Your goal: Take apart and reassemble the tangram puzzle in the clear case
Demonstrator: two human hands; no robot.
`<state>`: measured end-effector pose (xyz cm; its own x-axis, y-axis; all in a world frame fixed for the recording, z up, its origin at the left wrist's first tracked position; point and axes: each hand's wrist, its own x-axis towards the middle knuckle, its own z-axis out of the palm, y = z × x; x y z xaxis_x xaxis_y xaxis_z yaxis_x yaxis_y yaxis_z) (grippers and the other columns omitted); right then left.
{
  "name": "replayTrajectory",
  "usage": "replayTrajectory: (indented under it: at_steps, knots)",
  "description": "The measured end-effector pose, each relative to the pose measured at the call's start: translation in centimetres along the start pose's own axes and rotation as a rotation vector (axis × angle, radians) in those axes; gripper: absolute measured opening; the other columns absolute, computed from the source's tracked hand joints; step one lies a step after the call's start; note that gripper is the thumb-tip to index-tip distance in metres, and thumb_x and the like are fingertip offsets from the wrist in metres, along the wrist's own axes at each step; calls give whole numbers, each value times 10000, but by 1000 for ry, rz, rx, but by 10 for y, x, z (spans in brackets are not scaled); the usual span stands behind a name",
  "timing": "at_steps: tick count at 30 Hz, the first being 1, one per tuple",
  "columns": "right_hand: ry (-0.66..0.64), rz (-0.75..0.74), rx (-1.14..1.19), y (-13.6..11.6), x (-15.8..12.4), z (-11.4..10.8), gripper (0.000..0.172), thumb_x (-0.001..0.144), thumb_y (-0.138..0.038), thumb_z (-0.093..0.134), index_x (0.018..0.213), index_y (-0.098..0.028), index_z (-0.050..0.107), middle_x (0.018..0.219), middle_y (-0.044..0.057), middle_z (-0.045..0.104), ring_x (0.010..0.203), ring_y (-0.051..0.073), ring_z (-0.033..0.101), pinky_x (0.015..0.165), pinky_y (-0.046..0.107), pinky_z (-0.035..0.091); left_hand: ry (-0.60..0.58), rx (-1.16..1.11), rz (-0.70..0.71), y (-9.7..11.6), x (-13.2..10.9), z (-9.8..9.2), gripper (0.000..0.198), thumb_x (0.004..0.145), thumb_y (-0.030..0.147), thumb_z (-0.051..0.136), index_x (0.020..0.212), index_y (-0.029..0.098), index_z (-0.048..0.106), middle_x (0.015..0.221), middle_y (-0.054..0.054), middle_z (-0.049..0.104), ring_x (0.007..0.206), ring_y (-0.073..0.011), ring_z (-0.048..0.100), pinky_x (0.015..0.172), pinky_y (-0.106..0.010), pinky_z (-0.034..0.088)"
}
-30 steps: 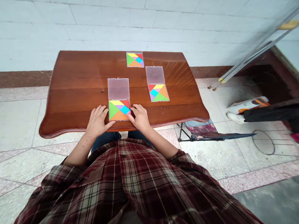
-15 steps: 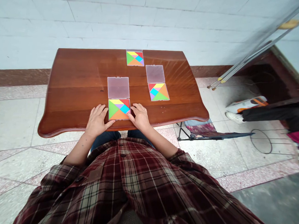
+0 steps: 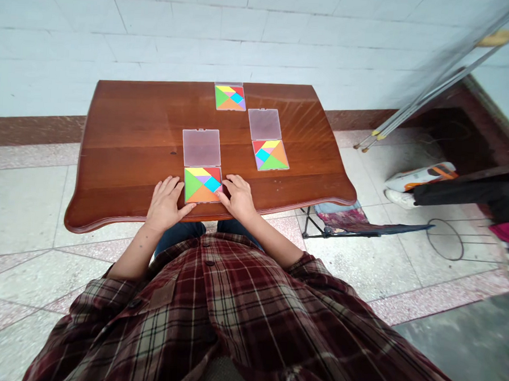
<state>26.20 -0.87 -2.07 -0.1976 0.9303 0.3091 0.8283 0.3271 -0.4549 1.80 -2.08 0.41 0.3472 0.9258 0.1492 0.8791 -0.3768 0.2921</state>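
Observation:
In front of me lies a tangram set [image 3: 197, 191] of coloured pieces in a square tray, its clear lid [image 3: 201, 148] folded back flat toward the wall. My left hand [image 3: 165, 203] rests on the table at the tray's left side, fingers spread and nothing held. At the right edge is my right hand [image 3: 238, 196], fingers apart, its thumb on the lower right corner near a small pink piece. A second tangram set [image 3: 271, 156] with its lid laid back sits further right. Behind them, a third tangram set [image 3: 230, 98] stands near the table's far edge.
The brown wooden table [image 3: 128, 150] stands close to a white tiled wall [image 3: 178, 21]. Crutches [image 3: 412, 105] lean at the right. A folding fabric seat [image 3: 342, 219] is beside the table's right front. Another person's leg [image 3: 450, 195] shows at the far right.
Both hands keep their places around the nearest tangram set, and the pieces lie as before. Only the view has shifted very slightly.

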Motion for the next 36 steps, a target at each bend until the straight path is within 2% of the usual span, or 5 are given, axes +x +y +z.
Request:
replayTrajectory:
  at_steps: [12,19,24,32,36]
  knots:
    - [-19,10,-9,-2,0,-3,393,917,-456,493,1098,-155,666,1276,152,590,1237,301,490,1045,447,371,-9,-3,2,0,0,0,691,850,619,455,1324,117,487,1455,-185,432,1395,-355,328,1162,-533,227]
    - [-79,48,-26,-7,2,-9,341,951,-332,431,1105,-143,669,1293,152,574,1255,275,472,1076,408,330,-8,4,-1,-2,0,2,708,846,644,443,1321,122,492,1452,-178,441,1397,-351,330,1163,-527,230]
    - [-74,45,-9,-3,1,-4,350,953,-290,395,1148,-156,653,1302,146,567,1269,271,454,1068,413,333,-6,-14,-6,-3,-1,2,701,837,641,456,1330,144,486,1465,-166,430,1398,-353,327,1161,-540,226]
    - [-62,20,15,1,0,-3,411,854,-135,388,1171,-112,649,1314,147,565,1261,273,450,1066,415,340,-10,-11,-11,-1,0,0,689,845,628,446,1330,140,483,1463,-167,431,1400,-348,324,1165,-531,219]
    - [-70,26,18,0,1,-4,426,826,-112,394,1166,-122,649,1309,140,565,1265,272,447,1067,425,338,-13,-14,-9,-1,0,0,683,845,621,449,1332,143,479,1469,-166,425,1403,-345,320,1165,-533,218]
